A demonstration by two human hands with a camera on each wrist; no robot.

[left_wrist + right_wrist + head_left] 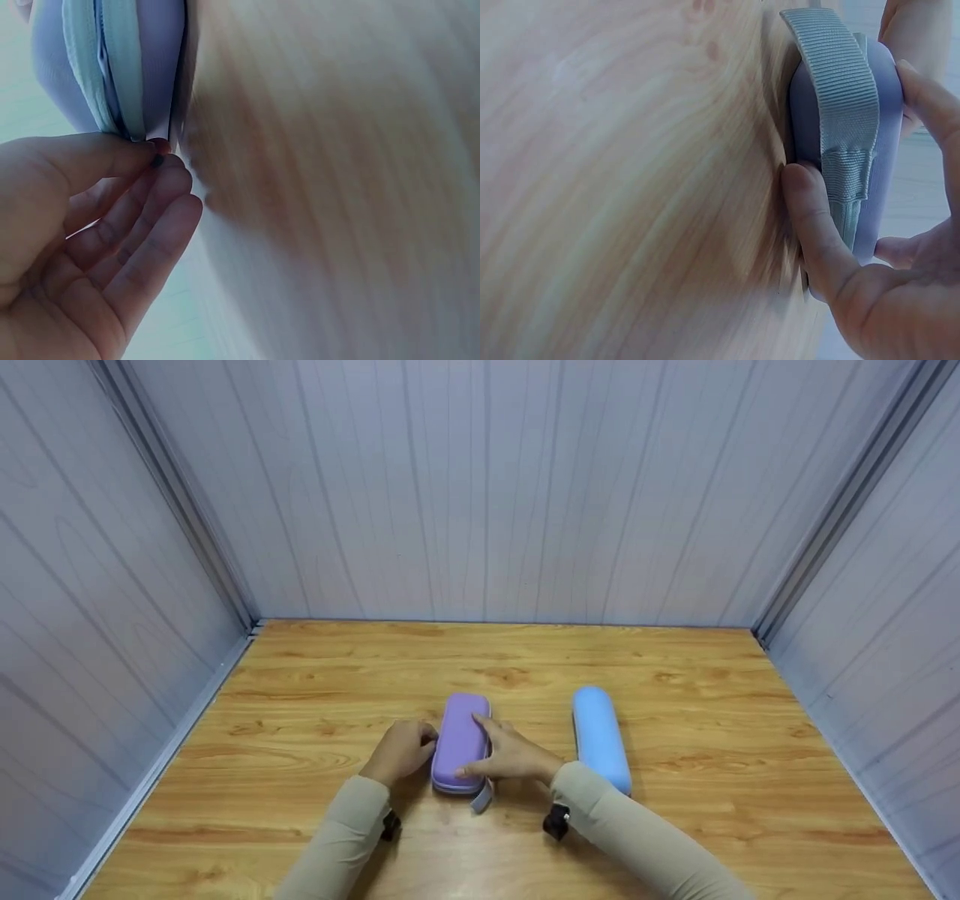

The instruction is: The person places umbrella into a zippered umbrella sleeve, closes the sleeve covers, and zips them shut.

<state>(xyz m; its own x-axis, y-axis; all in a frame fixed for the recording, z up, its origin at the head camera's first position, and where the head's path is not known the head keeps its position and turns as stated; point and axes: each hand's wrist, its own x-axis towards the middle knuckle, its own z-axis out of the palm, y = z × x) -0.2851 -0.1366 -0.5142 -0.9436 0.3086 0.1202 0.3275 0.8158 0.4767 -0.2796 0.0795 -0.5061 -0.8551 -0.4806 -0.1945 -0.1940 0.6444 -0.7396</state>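
Observation:
A purple zip case [460,739] lies flat on the wooden table between both hands. On its left side, my left hand [401,750] pinches thumb against forefinger at the end of the zipper track [124,67]. A small dark bit, which looks like the zipper pull [157,160], shows between those fingertips. My right hand [519,755] grips the case from the right, its fingers spread over the top and side. A grey ribbed strap loop [844,97] sticks out from the case beside that hand. The case's far side is hidden.
A light blue case [601,739] lies on the table [315,675] to the right, just beyond the right wrist. Pale panelled walls [480,495] close off the back and both sides. Dark wrist cameras [556,821] hang under the sleeves.

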